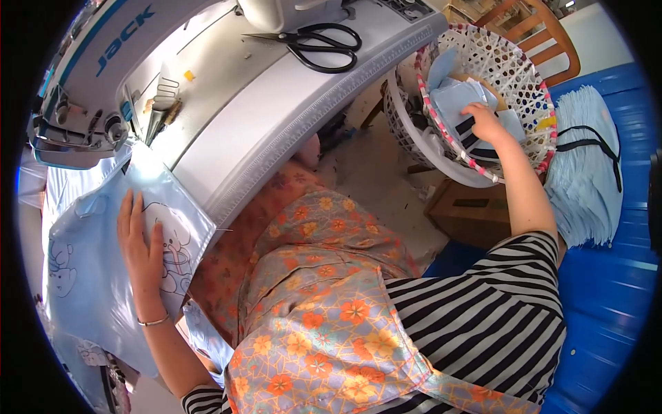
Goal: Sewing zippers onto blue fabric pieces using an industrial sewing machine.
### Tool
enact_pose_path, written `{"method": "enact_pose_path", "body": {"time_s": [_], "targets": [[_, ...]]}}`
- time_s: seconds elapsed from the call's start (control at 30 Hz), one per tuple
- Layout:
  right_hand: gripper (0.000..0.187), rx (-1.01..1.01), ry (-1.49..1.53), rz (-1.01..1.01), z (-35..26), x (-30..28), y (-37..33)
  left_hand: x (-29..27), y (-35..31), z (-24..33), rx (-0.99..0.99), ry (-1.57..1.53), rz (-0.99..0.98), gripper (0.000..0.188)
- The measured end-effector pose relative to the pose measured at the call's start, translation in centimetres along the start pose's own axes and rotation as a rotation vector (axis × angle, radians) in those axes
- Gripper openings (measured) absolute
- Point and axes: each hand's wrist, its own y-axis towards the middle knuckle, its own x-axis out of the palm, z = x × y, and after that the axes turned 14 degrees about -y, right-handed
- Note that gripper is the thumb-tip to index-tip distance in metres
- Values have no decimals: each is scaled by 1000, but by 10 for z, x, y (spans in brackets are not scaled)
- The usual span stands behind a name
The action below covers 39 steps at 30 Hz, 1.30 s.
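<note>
From where I stand, the light-blue printed fabric point(96, 241) lies beneath the flat, open left hand point(143, 238), at the left end of the bench's point(241, 131) front edge; the right hand point(488, 127) (grip: cannot tell) meets cloth pieces point(452, 100) inside the basket point(432, 110).

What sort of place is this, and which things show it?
Probably a garment-sewing workshop: a sewing machine with light blue printed fabric near its head, black-handled scissors on the white table, and a bundle of light blue pieces on a blue surface.
</note>
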Motion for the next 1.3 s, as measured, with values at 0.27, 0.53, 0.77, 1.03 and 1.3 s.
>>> {"method": "enact_pose_path", "body": {"time_s": [0.27, 0.53, 0.77, 1.03, 1.3], "targets": [[26, -161, -397, -338, -17, -7, 0, -1, -6, 0, -15, 7, 6, 48], [14, -253, -368, -209, 6, 11, -14, -1, -5, 4, -13, 12, 27, 48], [38, -198, -213, -186, -1, 8, -30, 0, -11, 4, -6, -14, 78, 47], [20, -57, -148, -176, 30, 6, -22, 3, -3, 5, -12, -35, 79, 47], [29, -188, 931, 416, -78, -121, 14, 2, -14, -5, -30, -50, 108, 43]]}}
